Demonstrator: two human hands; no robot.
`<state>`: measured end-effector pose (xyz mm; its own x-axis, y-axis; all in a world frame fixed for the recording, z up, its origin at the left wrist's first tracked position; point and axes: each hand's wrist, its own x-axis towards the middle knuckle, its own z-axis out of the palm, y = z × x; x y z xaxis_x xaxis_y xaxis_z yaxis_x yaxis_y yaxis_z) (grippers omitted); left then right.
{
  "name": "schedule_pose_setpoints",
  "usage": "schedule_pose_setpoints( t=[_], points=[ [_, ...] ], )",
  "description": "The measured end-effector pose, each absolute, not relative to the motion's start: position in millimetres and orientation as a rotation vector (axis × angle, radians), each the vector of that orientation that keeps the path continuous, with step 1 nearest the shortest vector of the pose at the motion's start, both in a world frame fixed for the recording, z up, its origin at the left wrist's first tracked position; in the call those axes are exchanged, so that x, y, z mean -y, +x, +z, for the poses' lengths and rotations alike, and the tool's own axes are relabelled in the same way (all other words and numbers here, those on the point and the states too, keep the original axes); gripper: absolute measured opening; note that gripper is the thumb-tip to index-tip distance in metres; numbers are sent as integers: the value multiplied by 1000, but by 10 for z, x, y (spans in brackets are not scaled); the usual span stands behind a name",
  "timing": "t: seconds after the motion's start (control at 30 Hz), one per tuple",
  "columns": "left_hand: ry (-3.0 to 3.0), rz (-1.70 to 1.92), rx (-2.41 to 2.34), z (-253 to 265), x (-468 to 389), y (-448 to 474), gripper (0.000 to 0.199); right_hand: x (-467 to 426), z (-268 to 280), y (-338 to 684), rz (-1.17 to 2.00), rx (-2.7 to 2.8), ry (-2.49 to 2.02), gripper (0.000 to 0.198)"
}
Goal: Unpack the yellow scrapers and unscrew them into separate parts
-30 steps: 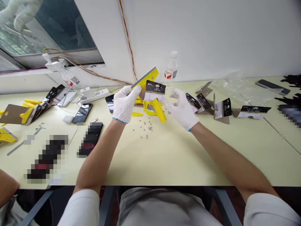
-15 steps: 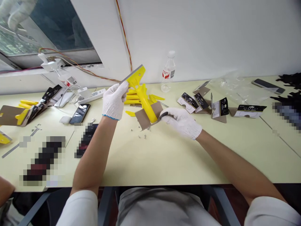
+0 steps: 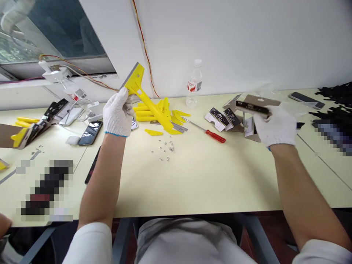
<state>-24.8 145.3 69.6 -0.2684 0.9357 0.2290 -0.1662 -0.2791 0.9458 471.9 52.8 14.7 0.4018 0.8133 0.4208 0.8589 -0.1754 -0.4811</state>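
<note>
Over the long pale table (image 3: 203, 187) I'm watching a gloved left hand (image 3: 118, 115) pinching a yellow scraper (image 3: 152, 109) by its head, its handle slanting down rightward in front of a heap of yellow handles (image 3: 144, 118) at far centre. The gloved right hand (image 3: 276, 124) is gripping a folded packaging card (image 3: 262, 99) at far right, near other cards (image 3: 218, 119), while a red-handled screwdriver (image 3: 216, 136) is lying right of the heap and small screws (image 3: 171, 149) are lying scattered nearer.

A capped bottle (image 3: 194, 87) stands near the wall (image 3: 247, 44).
</note>
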Motion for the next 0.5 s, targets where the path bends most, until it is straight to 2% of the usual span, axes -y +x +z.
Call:
schedule_pose_setpoints(
  t=[0.1,0.17,0.27,0.37,0.5],
  points=[
    [1106,1698,-1056,667,-1403,-144,72,-434,124,4429,-168,1459,-1940,46],
    [1088,1663,-1026,633,-1363,-60,63,-347,108,4047,-132,1446,-1785,45],
    [1070,1574,-1036,570,-1276,125,55,-277,84,3427,417,1681,-1558,41],
    [1084,1512,-1028,501,-1162,350,59,-292,79,2962,928,1887,-1398,44],
    [1164,1449,-1094,342,-1024,586,57,-328,113,2677,1043,1986,-1314,41]
  ],
)
